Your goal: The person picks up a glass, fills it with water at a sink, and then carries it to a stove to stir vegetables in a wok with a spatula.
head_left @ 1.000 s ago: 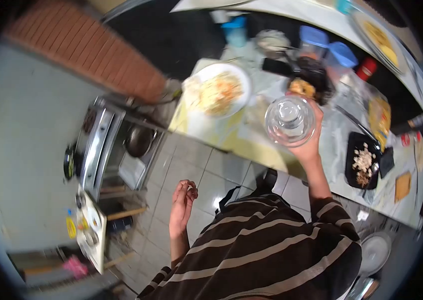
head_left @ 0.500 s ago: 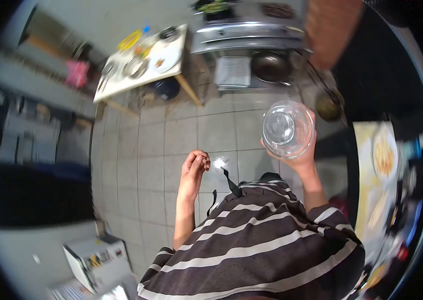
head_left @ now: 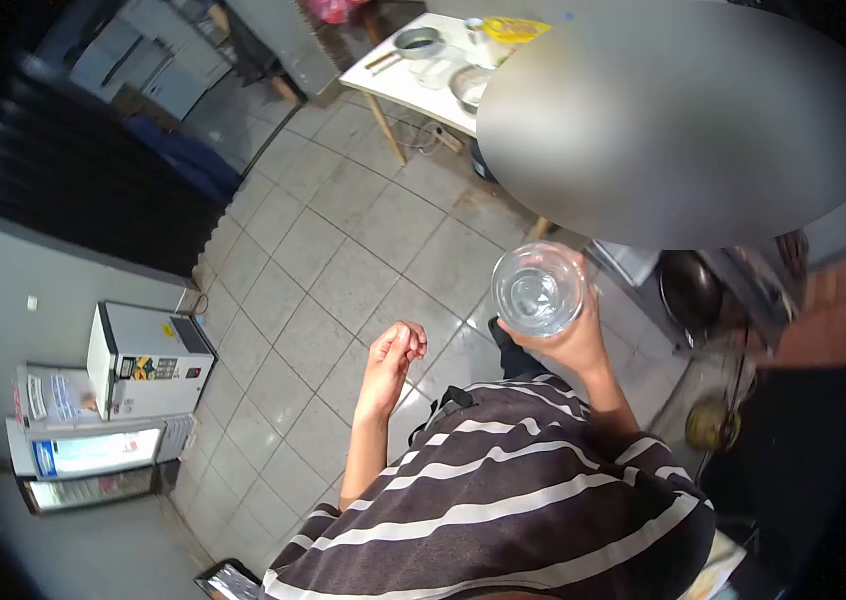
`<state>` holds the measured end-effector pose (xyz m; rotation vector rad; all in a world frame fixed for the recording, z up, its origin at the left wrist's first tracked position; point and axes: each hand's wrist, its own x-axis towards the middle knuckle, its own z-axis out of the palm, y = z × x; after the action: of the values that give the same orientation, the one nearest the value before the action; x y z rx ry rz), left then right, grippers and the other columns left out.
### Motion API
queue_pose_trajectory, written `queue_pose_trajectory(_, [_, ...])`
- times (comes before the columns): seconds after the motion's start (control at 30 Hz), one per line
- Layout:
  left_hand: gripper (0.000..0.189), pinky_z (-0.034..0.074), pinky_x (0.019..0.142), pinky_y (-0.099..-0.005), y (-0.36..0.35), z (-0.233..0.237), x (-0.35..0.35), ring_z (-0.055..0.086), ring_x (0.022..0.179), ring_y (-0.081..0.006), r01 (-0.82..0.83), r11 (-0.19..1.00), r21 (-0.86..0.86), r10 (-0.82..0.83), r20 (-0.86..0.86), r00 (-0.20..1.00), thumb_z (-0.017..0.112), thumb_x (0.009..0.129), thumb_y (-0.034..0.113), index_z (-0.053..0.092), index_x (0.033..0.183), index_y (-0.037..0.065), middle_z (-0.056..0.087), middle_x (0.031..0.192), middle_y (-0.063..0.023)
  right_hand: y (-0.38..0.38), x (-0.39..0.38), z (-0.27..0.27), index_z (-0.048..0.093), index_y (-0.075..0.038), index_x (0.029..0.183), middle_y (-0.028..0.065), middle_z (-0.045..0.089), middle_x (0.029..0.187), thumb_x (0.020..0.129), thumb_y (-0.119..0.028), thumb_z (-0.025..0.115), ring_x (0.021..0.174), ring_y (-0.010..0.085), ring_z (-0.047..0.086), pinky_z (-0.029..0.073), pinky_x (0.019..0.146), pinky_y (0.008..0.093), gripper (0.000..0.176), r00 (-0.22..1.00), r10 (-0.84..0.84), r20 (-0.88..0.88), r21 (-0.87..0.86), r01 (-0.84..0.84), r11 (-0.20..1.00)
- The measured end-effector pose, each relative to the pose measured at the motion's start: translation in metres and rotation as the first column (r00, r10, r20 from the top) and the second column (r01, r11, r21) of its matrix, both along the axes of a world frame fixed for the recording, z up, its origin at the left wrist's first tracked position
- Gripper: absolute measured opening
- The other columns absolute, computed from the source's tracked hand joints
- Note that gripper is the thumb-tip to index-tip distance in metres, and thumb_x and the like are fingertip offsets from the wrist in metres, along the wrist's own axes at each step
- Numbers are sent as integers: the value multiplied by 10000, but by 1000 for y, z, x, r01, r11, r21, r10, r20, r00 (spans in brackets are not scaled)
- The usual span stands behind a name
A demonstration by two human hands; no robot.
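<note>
glass container (head_left: 538,290) stayed in the right hand (head_left: 571,345) while the view swung round

half a second earlier the stove and the side counter's plate of food were in sight; by this moment the view had turned toward a white fridge (head_left: 143,332) and a doorway, and the plate had gone from sight. the table (head_left: 406,88) had shifted to the top, and a blurred oval hid the upper right. the container was held out in front of the striped shirt (head_left: 503,450), above the tiled floor (head_left: 323,260), as before.

stickers (head_left: 151,368) marked the fridge, a board (head_left: 58,395) beside it carried lettering, and a yellow packet (head_left: 513,30) lay on the table; none of the writing could be read.

one round end of the container faced the camera, its axis running roughly away along the line of sight; which end was the mouth could not be told.

the right fingers were spread around its side, gripping it. the left hand (head_left: 393,352) hung apart from it, fingers curled in toward the thumb; whether they held anything small could not be told.
</note>
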<state>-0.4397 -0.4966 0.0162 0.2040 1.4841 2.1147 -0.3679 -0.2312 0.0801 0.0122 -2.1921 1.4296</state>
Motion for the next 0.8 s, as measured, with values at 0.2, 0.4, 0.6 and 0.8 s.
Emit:
queue_pose_trajectory(0.2, [311,411,724,-274,20,16,-124,513,789,-137,-262,964,41,264,-45,964,528,1025,325,521,819,93,548,863,-28,17,-165,13,448,-62,1316,114,662,1174,529,-148,928,1079,260,655,509,953,360,925,971,233,58,-70,-229,971])
queue_pose_trajectory(0.4, [136,431,725,-260,0,2,-245,530,768,-120,-401,916,-10,401,18,916,582,1001,215,570,992,80,571,857,-20,-12,-323,11,459,-60,1309,141,675,1157,562,-126,912,1090,271,664,513,930,352,875,928,362,84,-83,-356,931])
queue_pose_trajectory(0.6, [105,466,778,-267,-51,-16,-408,575,809,-122,-375,927,3,375,34,927,627,963,123,580,1025,52,598,886,-20,-87,-493,13,533,-34,1212,123,649,1138,575,-159,913,1067,250,646,502,925,349,752,913,400,87,-144,-385,911])
queue_pose_trajectory(0.8, [101,456,773,-257,-120,5,-600,561,811,-94,-277,959,-56,269,-121,955,633,967,145,600,981,50,602,872,2,-154,-665,35,490,-43,1254,116,685,1086,576,-193,919,1025,254,687,534,890,358,815,921,373,112,107,-384,917])
